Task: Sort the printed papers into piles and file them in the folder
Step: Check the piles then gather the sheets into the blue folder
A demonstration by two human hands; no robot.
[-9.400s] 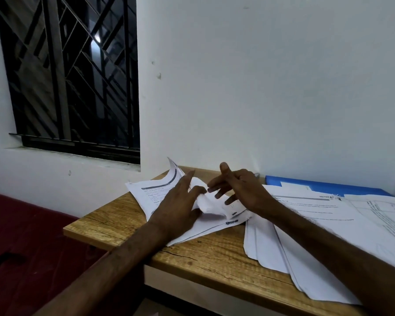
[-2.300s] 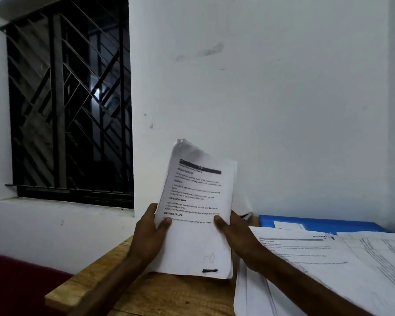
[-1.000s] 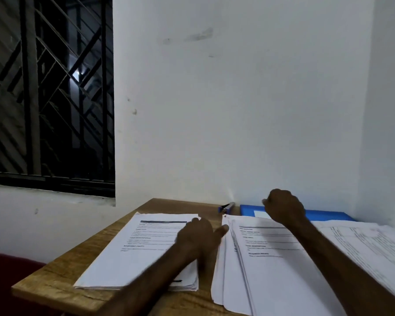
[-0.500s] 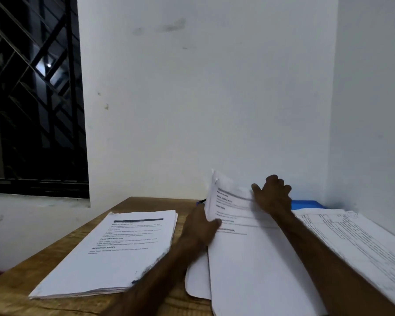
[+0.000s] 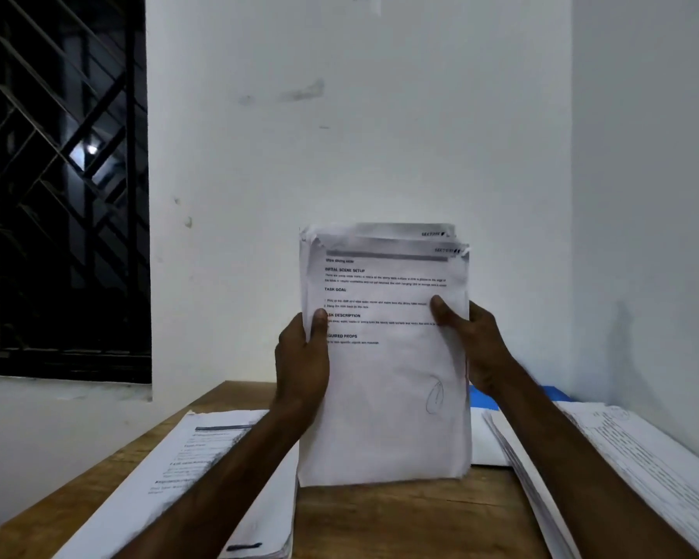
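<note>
Papers [image 5: 384, 357] upright — both hands gripping.

sheaf of papers [image 5: 384, 397] upright on table [image 5: 400, 518] | left hand [image 5: 301, 365], right hand [image 5: 475, 349] gripping sides | text partly blurred

I see a white sheaf of papers [image 5: 384, 357] with black print, a grey bar under its top edge and a thin pen loop low on the front sheet. The table [image 5: 400, 518] is warm brown wood with darker grain, and the piles lying on it, left pile [image 5: 170, 478] and right pile [image 5: 638, 470], are white with black lines of text. A bright blue folder [image 5: 483, 399] shows behind, against a plain white wall [image 5: 340, 135], and the window grille [image 5: 57, 175] is black with a diagonal lattice.
</note>
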